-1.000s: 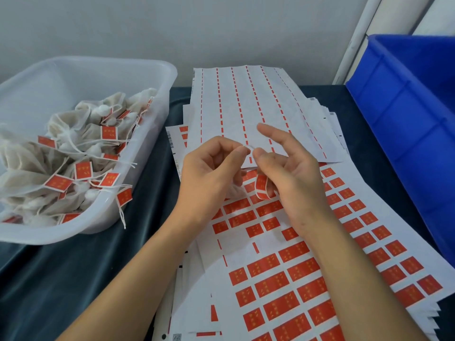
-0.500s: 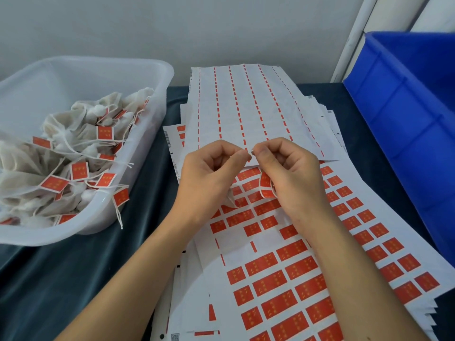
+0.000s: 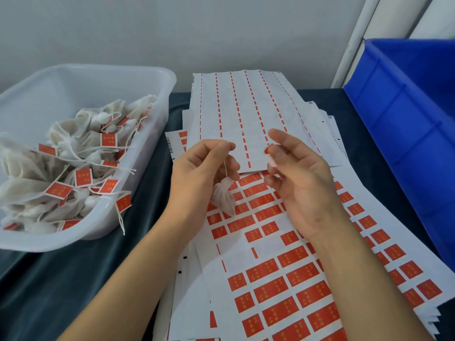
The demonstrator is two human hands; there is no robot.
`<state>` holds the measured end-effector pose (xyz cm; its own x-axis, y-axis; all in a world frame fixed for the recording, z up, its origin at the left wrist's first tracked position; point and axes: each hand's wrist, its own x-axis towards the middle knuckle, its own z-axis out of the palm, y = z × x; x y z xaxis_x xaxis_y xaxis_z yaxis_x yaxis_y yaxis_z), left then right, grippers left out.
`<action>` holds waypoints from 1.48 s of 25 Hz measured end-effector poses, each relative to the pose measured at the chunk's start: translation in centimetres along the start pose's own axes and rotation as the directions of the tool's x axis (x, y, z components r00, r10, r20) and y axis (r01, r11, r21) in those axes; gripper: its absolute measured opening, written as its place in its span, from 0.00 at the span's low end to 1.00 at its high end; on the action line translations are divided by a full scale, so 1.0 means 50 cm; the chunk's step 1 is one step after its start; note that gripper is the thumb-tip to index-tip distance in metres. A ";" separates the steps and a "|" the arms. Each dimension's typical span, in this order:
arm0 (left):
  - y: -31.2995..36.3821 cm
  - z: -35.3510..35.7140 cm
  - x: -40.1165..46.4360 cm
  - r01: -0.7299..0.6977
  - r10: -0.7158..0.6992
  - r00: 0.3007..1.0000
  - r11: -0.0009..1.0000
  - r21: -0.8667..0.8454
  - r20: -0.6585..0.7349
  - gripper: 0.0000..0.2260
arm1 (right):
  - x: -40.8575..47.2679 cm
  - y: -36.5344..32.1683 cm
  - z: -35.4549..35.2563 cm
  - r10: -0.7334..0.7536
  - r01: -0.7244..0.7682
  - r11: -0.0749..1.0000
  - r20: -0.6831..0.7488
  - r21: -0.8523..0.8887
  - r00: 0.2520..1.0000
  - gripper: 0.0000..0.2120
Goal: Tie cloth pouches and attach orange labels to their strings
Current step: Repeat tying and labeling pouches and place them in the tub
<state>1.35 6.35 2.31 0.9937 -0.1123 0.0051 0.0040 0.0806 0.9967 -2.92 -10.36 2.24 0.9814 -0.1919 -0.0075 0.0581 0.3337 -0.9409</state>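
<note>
At the centre of the frame the left hand (image 3: pixel 204 168) pinches a thin white string (image 3: pixel 225 168) between thumb and forefinger, and a small cloth pouch (image 3: pixel 223 196) hangs from it, just above the sheets of orange labels (image 3: pixel 283 286) spread over the dark counter (image 3: pixel 61 279). To its right, apart from it, the right hand (image 3: pixel 299 183) pinches a peeled orange label (image 3: pixel 269 148) at its thumb and fingertip, the other fingers loosely curled. A spent backing sheet (image 3: pixel 246 114) lies above the hands. At the left a clear plastic tub (image 3: pixel 152 114) holds labelled pouches (image 3: pixel 73 163). A blue crate (image 3: pixel 406 124) fills the upper right.
</note>
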 end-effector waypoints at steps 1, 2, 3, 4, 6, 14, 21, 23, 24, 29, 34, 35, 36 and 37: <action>-0.001 0.001 0.000 -0.004 0.004 1.000 1.000 -0.011 -0.012 0.11 | 0.000 0.003 0.000 -0.004 0.004 1.000 0.015 -0.021 1.000 0.16; -0.002 0.003 -0.001 -0.008 0.008 1.000 1.000 -0.015 -0.026 0.10 | -0.001 0.006 0.000 -0.007 0.008 0.999 0.020 -0.052 1.000 0.15; -0.003 0.005 -0.002 -0.010 0.010 0.999 1.000 -0.015 -0.041 0.10 | -0.002 0.008 0.001 -0.011 0.013 0.996 0.016 -0.084 1.000 0.14; -0.004 0.006 -0.003 -0.013 0.012 0.999 1.000 -0.016 -0.053 0.09 | -0.003 0.009 0.002 -0.017 0.019 0.994 0.013 -0.111 1.000 0.12; -0.005 0.010 -0.005 -0.022 0.021 0.997 1.000 -0.010 -0.072 0.08 | -0.006 0.012 0.006 -0.030 0.033 0.990 0.023 -0.137 0.999 0.10; -0.012 0.024 -0.022 -0.074 0.084 0.992 0.993 0.095 -0.096 0.08 | -0.017 0.012 0.028 -0.123 0.125 0.977 0.019 -0.173 0.992 0.11; -0.012 0.031 -0.029 -0.122 0.128 0.991 0.984 0.126 -0.043 0.11 | -0.023 0.012 0.039 -0.267 0.236 0.926 -0.069 -0.295 0.961 0.09; -0.013 0.031 -0.029 -0.127 0.131 0.991 0.984 0.127 -0.023 0.08 | -0.022 0.013 0.039 -0.282 0.241 0.919 -0.095 -0.312 0.955 0.09; -0.013 0.032 -0.030 -0.133 0.136 0.991 0.983 0.129 -0.011 0.08 | -0.022 0.014 0.038 -0.289 0.243 0.917 -0.107 -0.318 0.951 0.09; -0.010 0.036 -0.035 -0.173 0.169 0.985 0.978 0.116 0.041 0.11 | -0.020 0.016 0.039 -0.290 0.238 0.920 -0.135 -0.310 0.947 0.09; -0.011 0.034 -0.035 -0.190 0.185 0.981 0.976 0.107 0.055 0.09 | -0.019 0.018 0.040 -0.294 0.241 0.919 -0.134 -0.312 0.946 0.10; -0.012 0.034 -0.034 -0.189 0.184 0.981 0.977 0.102 0.057 0.09 | -0.019 0.018 0.040 -0.295 0.242 0.918 -0.134 -0.313 0.946 0.10; -0.012 0.033 -0.034 -0.186 0.180 0.982 0.978 0.096 0.061 0.09 | -0.019 0.018 0.041 -0.297 0.244 0.917 -0.135 -0.316 0.945 0.10; -0.013 0.033 -0.034 -0.181 0.175 0.982 0.980 0.089 0.068 0.09 | -0.019 0.018 0.041 -0.300 0.245 0.916 -0.136 -0.319 0.944 0.10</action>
<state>-0.51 4.87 1.76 0.9690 -0.1640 0.1849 -0.1855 0.0115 0.9826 -3.42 -7.99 2.09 0.8844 -0.4068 0.2287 0.2349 -0.0354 -0.9714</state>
